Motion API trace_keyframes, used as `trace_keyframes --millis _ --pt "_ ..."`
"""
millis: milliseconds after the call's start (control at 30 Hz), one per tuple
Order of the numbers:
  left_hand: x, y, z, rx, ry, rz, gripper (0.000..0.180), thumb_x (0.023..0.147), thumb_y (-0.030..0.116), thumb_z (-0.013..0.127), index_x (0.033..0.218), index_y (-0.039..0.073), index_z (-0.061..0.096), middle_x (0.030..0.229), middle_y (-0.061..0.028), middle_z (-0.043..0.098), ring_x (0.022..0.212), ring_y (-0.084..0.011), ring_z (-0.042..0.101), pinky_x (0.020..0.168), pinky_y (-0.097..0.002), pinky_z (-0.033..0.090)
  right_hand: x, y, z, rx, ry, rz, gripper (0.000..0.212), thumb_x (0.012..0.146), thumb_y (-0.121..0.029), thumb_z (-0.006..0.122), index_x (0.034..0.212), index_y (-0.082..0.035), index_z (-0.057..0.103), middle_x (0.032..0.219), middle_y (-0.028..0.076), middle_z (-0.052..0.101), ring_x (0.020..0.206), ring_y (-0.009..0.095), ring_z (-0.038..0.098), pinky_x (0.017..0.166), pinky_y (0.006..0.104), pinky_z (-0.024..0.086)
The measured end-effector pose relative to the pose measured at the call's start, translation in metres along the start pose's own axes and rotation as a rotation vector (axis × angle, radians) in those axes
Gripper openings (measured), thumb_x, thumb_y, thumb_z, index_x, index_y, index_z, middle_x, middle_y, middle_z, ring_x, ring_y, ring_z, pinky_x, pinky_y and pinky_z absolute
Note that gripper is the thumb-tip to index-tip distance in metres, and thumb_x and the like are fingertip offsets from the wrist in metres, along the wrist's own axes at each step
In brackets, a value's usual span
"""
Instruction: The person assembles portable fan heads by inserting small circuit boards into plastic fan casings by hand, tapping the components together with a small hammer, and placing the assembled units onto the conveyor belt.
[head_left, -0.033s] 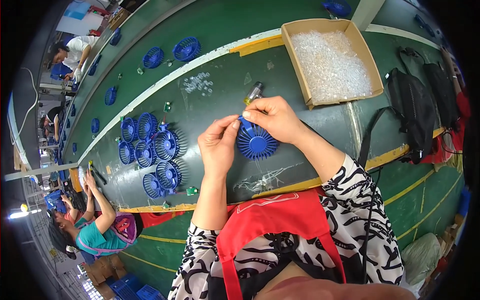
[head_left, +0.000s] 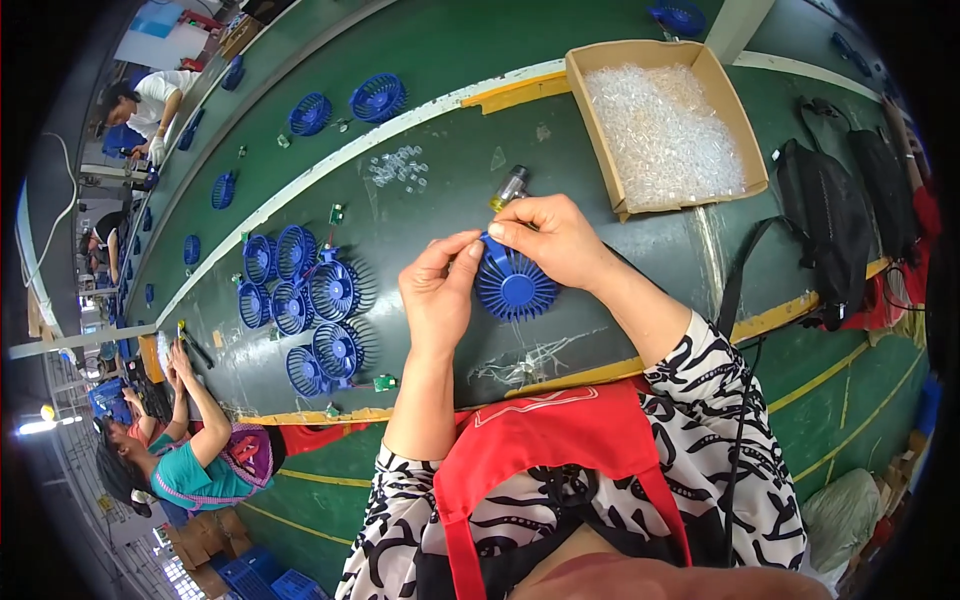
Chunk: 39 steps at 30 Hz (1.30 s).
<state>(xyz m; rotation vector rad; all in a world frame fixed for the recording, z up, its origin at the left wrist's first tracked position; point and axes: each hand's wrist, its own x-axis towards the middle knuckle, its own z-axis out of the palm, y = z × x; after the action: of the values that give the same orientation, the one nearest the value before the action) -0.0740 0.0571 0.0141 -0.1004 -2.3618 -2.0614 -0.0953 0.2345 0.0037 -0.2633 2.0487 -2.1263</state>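
A round blue fan housing (head_left: 516,284) with radial slats hangs just over the dark green table, its narrow neck pointing away from me. My right hand (head_left: 548,236) pinches that neck between thumb and fingers. From the other side, my left hand (head_left: 440,285) is closed, thumb and index fingertips meeting at the same neck. Any small part between the fingertips is hidden. Just beyond my right fingers lies a small cylinder (head_left: 512,184) with a dark end and a yellow end. Several blue fan housings (head_left: 333,290) with small green circuit boards (head_left: 385,383) lie to the left.
At the far right stands a cardboard box (head_left: 622,212) full of clear plastic pieces. A loose clear pile (head_left: 398,167) and thin wire scraps (head_left: 525,362) lie on the table. Past a white rail, more fan housings (head_left: 378,97) sit on a green belt. A black bag (head_left: 815,215) is right; co-workers are left.
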Motion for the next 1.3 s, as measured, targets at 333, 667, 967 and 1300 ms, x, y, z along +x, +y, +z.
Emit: trace_keyframes --millis 333,667,967,1300 --pt "0.026 0.007 -0.016 -0.264 -0.109 -0.412 0.013 0.092 0.014 0.065 0.089 0.001 0.068 0.073 0.0015 0.064 0.064 -0.0042 0.054 0.059 -0.0207 0.044 0.001 0.016 0.011 -0.156 0.158 -0.132 0.035 0.097 -0.028 0.057 0.110 0.003 0.062 0.085 0.007 0.066 0.069 0.009 0.058 0.062 0.0266 0.048" --pt "0.181 0.042 0.017 0.399 0.023 0.515 0.029 0.084 0.019 0.072 0.106 0.001 0.066 0.090 -0.0144 0.069 0.076 -0.0254 0.068 0.072 -0.0335 0.054 0.003 0.024 0.029 -0.481 0.033 -0.371 0.019 0.086 -0.010 0.062 0.101 0.001 0.060 0.085 0.016 0.063 0.074 0.035 0.063 0.064 0.0427 0.050" --pt "0.282 -0.018 -0.066 1.333 0.186 0.206 0.022 0.080 0.010 0.057 0.099 0.001 0.064 0.101 -0.0225 0.063 0.091 -0.0374 0.066 0.078 -0.0456 0.055 0.005 0.020 0.026 -0.488 0.012 -0.365 0.017 0.084 -0.004 0.063 0.099 0.002 0.062 0.083 0.015 0.064 0.072 0.033 0.064 0.063 0.0402 0.051" --pt "0.320 -0.033 -0.123 1.473 0.243 0.014 0.023 0.091 0.022 0.052 0.109 0.007 0.055 0.093 -0.0211 0.069 0.086 -0.0397 0.067 0.073 -0.0511 0.054 0.005 0.011 0.021 -0.455 -0.022 -0.298 0.017 0.081 0.000 0.064 0.098 0.001 0.061 0.074 0.013 0.058 0.064 0.031 0.059 0.057 0.0395 0.047"
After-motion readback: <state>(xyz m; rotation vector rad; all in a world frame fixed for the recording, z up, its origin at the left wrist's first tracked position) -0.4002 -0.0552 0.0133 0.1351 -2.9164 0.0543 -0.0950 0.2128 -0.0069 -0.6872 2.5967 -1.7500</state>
